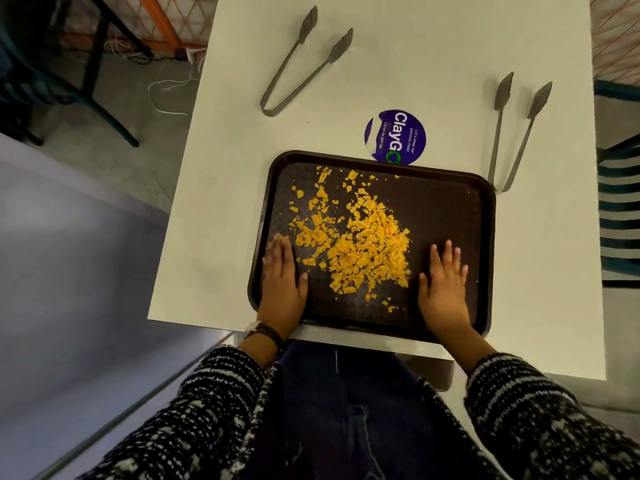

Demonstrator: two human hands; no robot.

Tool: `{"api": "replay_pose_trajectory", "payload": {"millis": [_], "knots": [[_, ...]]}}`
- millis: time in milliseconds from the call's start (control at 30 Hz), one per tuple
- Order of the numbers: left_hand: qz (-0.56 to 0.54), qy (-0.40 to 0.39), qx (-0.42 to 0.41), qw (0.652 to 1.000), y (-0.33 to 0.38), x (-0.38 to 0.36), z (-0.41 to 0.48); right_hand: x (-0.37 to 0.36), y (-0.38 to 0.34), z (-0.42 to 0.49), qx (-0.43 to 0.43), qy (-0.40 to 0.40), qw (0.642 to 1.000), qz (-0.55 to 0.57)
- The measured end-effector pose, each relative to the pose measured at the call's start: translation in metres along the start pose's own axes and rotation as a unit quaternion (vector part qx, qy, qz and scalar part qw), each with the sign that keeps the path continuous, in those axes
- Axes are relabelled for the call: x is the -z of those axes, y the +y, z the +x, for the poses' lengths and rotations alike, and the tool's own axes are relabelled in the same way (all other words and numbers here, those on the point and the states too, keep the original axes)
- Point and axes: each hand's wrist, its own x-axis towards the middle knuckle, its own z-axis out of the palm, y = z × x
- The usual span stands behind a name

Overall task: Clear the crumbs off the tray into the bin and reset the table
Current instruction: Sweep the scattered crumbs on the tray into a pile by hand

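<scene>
On the counter (221,209), crumbs (367,244) all sit on the tray (446,209); my left hand (282,285) and right hand (443,289) press flat, grip wide, holding nothing. Tipping, resetting: not yet done, I'd say.

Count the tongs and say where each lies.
2. One pair of grey metal tongs lies on the white table beyond the brown tray's far left corner; the other pair lies by its far right corner. None appears hidden.
</scene>
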Motion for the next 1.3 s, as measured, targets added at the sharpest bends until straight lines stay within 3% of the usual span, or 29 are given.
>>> {"api": "replay_pose_trajectory", "payload": {"millis": [200,433,533,667,867,1067,1167,1300], "knots": [[0.048,-0.013,0.041,0.998,0.005,-0.012,0.006,-0.004,0.015,-0.008,0.021,-0.037,0.998,-0.051],[-0.039,-0.117,-0.074,0.99,0.041,-0.025,-0.006,-0.007,0.021,-0.009,0.03,-0.038,0.997,-0.063],[-0.063,-0.079,-0.046,0.994,0.034,-0.017,0.0,-0.007,0.021,-0.009,0.029,-0.041,0.997,-0.06],[-0.013,-0.032,0.035,0.999,0.01,0.004,0.022,-0.007,0.021,-0.009,0.028,-0.038,0.997,-0.059],[0.103,-0.069,0.006,0.992,0.011,-0.002,0.032,-0.007,0.021,-0.009,0.029,-0.046,0.997,-0.056],[0.015,-0.15,-0.103,0.983,0.035,-0.013,0.018,-0.007,0.021,-0.009,0.026,-0.047,0.997,-0.056],[-0.02,-0.1,-0.064,0.993,0.031,-0.003,0.031,-0.006,0.021,-0.01,0.028,-0.048,0.997,-0.056],[0.043,-0.04,-0.005,0.998,0.019,0.016,0.067,-0.006,0.021,-0.01,0.027,-0.05,0.997,-0.053]]}}
